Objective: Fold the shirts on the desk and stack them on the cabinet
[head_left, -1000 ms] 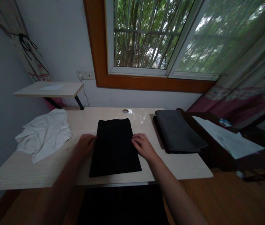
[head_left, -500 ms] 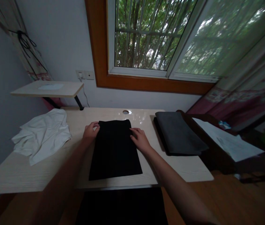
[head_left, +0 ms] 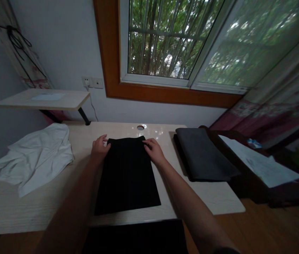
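A folded black cloth (head_left: 128,176), perhaps a garment, lies on the pale wooden desk (head_left: 59,208) in front of me. Its far edge dips slightly between the two corners. At the far left corner, my left hand (head_left: 99,150) has thumb and fingers closed on the fabric. The far right corner is pinched between the thumb and fingers of my right hand (head_left: 154,151). A folded dark grey cloth (head_left: 205,153) rests to the right, with black fabric under it. On the left is a crumpled white cloth (head_left: 38,151).
A small raised shelf (head_left: 43,98) on black legs stands at the back left, with a paper on it. Behind the desk is a window (head_left: 173,38) with a wooden frame. Right of the desk, a white sheet (head_left: 260,162) lies on dark furniture.
My right hand has shifted up from the black cloth's side to its far right corner. The cloth's far edge now sags a little between my hands. The view has tilted slightly.
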A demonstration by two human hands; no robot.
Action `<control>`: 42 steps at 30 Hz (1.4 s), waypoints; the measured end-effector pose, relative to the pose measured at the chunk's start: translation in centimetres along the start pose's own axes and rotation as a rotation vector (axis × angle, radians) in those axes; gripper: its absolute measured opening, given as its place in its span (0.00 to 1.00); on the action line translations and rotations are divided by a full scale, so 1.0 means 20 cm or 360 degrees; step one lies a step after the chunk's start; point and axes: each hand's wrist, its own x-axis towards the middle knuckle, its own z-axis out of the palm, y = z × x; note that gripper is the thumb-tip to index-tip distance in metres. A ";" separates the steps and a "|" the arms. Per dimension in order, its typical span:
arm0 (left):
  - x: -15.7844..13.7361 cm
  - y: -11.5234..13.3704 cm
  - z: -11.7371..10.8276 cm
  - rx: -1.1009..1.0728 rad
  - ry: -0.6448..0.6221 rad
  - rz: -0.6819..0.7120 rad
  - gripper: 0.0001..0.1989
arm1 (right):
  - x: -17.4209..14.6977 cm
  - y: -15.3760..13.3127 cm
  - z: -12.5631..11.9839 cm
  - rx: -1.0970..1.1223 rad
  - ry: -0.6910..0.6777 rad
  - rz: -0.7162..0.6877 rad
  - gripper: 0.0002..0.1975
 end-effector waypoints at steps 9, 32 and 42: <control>-0.01 0.02 -0.02 -0.0105 -0.0130 -0.0154 0.31 | -0.02 -0.05 -0.04 0.0133 -0.0058 0.0021 0.13; -0.03 0.08 -0.07 -0.0230 0.0019 -0.0347 0.23 | -0.01 -0.02 -0.02 0.0147 0.0015 0.0043 0.17; -0.03 0.06 -0.04 -0.0115 0.0079 -0.0214 0.22 | 0.00 -0.01 -0.01 -0.0032 0.0056 0.0088 0.16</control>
